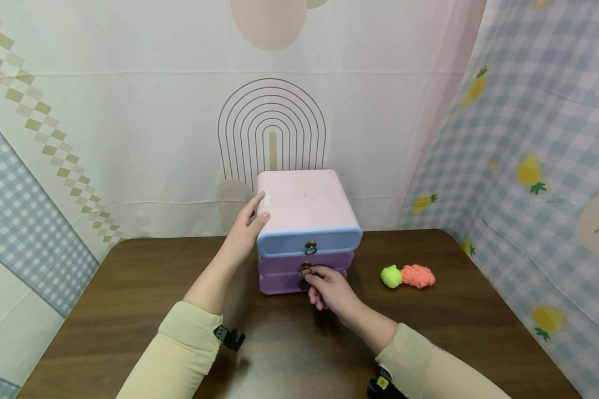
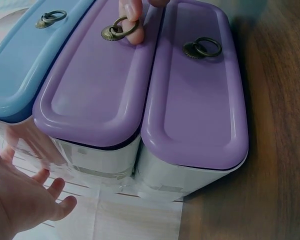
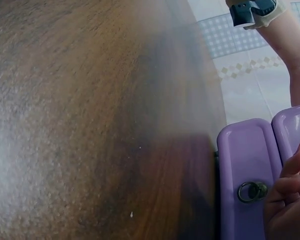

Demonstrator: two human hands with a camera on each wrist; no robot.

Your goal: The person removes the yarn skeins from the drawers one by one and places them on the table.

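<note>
A small chest of drawers (image 1: 304, 199) with a pale pink top stands on the table. Its top drawer (image 1: 282, 244) is blue; the middle drawer (image 1: 279, 265) and bottom drawer (image 2: 200, 100) are purple. My left hand (image 1: 242, 231) rests against the chest's upper left side, fingers fairly straight. With thumb and fingertips my right hand (image 1: 333, 289) pinches the brass ring pull (image 2: 110, 33) of the middle drawer. Another ring pull (image 2: 192, 50) hangs on the bottom drawer, and one more ring pull (image 2: 44, 21) on the blue drawer.
A yellow-green ball of yarn (image 1: 391, 276) and a coral yarn bundle (image 1: 417, 276) lie right of the chest on the dark wooden table (image 1: 150, 299). Behind hangs a patterned cloth (image 1: 155, 138), with a checked cloth (image 1: 509, 122) on the right.
</note>
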